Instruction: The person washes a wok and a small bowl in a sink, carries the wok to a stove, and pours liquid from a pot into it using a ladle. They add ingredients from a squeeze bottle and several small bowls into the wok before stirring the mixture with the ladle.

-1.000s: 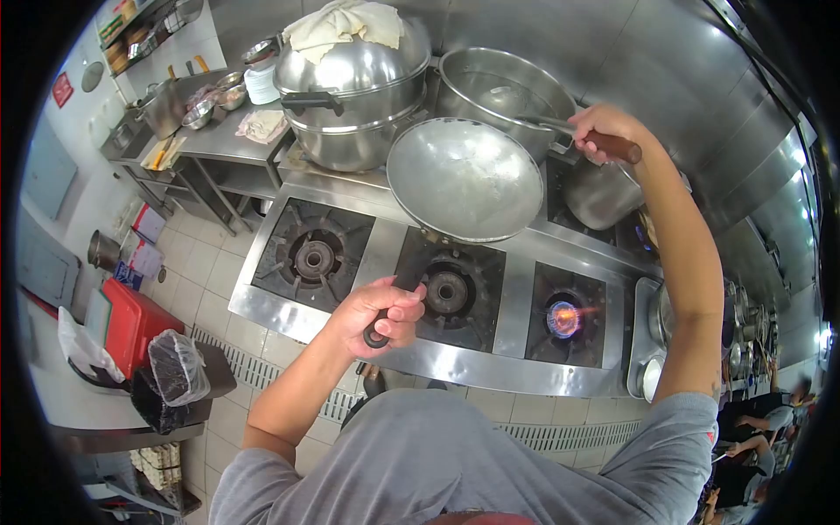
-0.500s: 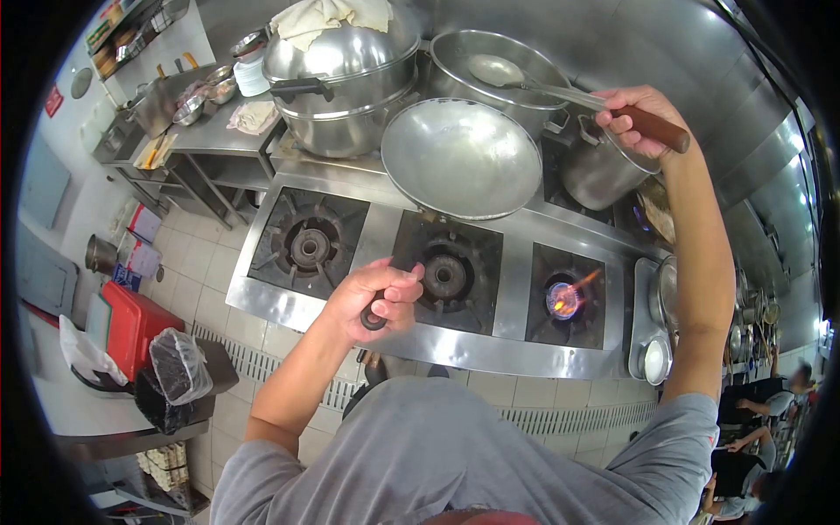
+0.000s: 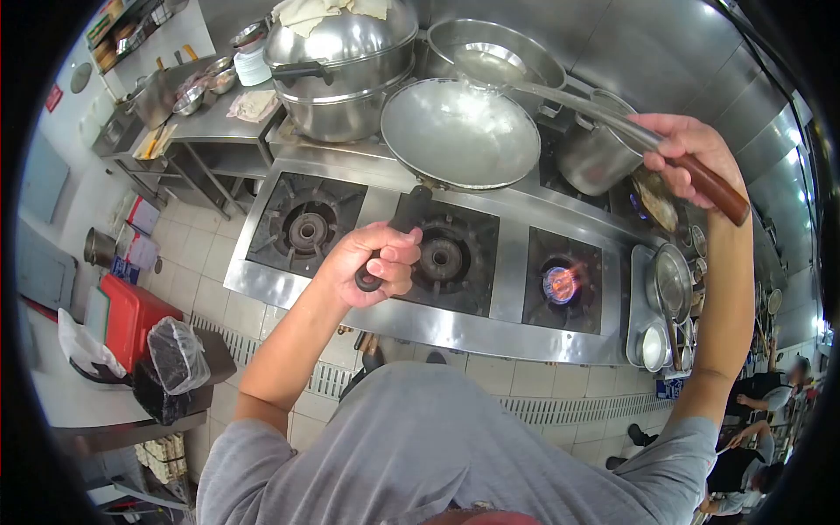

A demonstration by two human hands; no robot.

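My left hand (image 3: 378, 262) is closed round the black handle of a wide metal wok (image 3: 461, 136), which is held up over the back of the stove. My right hand (image 3: 691, 162) grips the brown wooden handle of a long metal ladle (image 3: 604, 112). The ladle's bowl, with clear liquid in it, is over the far rim of the wok, in front of a large metal pot (image 3: 542, 54). Liquid shows at the ladle's lip above the wok.
A lit burner (image 3: 560, 284) is on the right of the stove, with two flameless burners left of it. A lidded steamer (image 3: 341, 79) stands behind left, a tall pot (image 3: 595, 157) behind right. Two people (image 3: 770, 389) are at far right.
The ladle has moved right and tipped, and its bowl now holds visible liquid at the wok's rim. My right hand has shifted right and down. The view has moved slightly.
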